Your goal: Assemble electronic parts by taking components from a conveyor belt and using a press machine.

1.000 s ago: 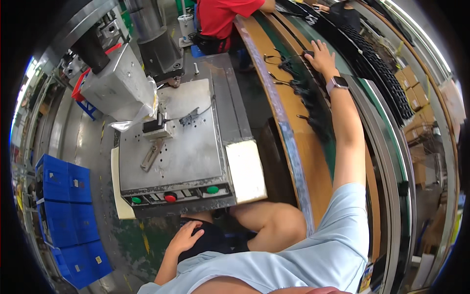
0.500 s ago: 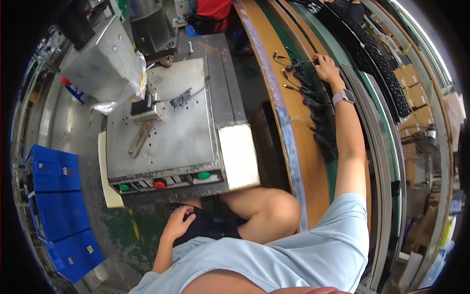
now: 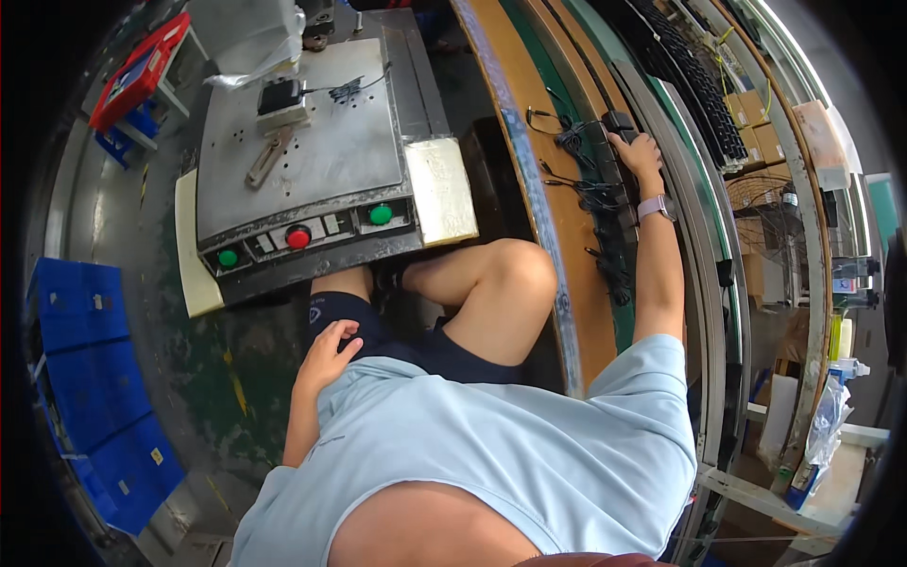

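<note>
My right hand (image 3: 639, 157) reaches out over the bench on the right, its thumb and fingers closed on the near end of a black power adapter (image 3: 618, 123). Beneath and nearer to me, a row of black adapters with bundled cords (image 3: 597, 196) lies along the bench. My left hand (image 3: 328, 353) rests on my thigh, fingers loosely apart and holding nothing. Ahead to the left, another black adapter (image 3: 278, 94) sits in a block on the metal machine table (image 3: 326, 156), its cord bundle (image 3: 347, 91) lying beside it.
Green buttons and a red button (image 3: 298, 236) line the machine's front. A pale pad (image 3: 440, 191) covers its right corner. Blue bins (image 3: 90, 378) stand at the left, and a red tray (image 3: 142, 71) stands farther off. Metal rails (image 3: 704, 236) run along the bench's right side.
My view has shifted, so the machine sits higher in the picture. A black adapter now shows at my right hand's fingertips. My left hand stays on my thigh.
</note>
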Available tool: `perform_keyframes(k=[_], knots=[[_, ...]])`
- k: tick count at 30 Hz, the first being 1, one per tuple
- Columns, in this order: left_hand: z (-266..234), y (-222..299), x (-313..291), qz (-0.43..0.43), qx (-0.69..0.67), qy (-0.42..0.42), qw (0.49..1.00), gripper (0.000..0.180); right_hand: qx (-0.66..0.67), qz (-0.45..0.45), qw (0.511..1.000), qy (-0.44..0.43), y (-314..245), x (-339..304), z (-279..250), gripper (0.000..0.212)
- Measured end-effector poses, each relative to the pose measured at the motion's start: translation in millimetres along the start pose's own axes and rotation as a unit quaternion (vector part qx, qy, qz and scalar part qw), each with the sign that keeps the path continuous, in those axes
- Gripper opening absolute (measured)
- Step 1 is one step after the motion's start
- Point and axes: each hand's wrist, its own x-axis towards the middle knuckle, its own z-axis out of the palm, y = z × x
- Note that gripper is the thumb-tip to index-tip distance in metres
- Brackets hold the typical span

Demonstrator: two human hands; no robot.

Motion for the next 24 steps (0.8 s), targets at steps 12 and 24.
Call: perform_keyframes(k=[12,24], knots=[[-18,22,-13,0.046,0.019,0.018,0.999,0.03,0.132,-0.192,0.899,0.37,-3,-69,-88,0.065],[-42,184,33,0.351,-0.053,-0.072,0.932,0.029,0.638,-0.389,0.637,0.191,-8,-224,-190,0.078]])
